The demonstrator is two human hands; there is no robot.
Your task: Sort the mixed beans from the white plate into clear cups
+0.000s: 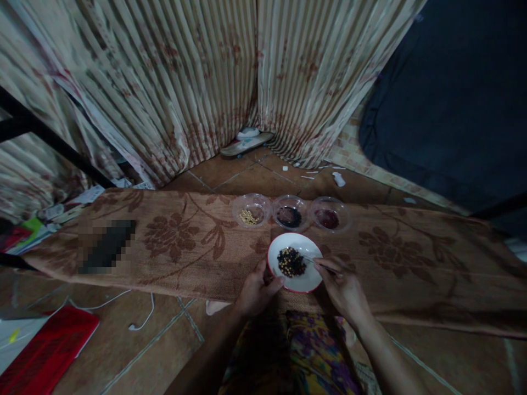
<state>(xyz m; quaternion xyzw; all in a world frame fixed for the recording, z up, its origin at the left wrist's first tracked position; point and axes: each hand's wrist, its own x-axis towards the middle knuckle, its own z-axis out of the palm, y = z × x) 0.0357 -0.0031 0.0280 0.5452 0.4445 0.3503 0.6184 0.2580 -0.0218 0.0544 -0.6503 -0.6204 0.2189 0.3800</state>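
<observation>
A white bowl with a red rim (308, 281) is at the near edge of the cloth, holding a mix of dark and pale yellow beans (291, 262). My left hand (260, 288) grips the bowl's left side, thumb at the rim. Over the right rim, my right hand (343, 288) pinches a thin metal utensil (325, 266) whose tip reaches the beans; its exact kind is too small to tell. Behind the bowl three clear plastic bowls stand in a row: one with yellow beans (248, 217), one with black beans (291, 216), one with dark red beans (328, 219).
A brown floral cloth (185, 274) covers the long low bench. A blurred dark object (107, 247) lies on its left. Beyond are striped curtains (206, 71) and a skateboard (247, 145). A red item (53, 351) and white cable (152, 312) lie on the floor.
</observation>
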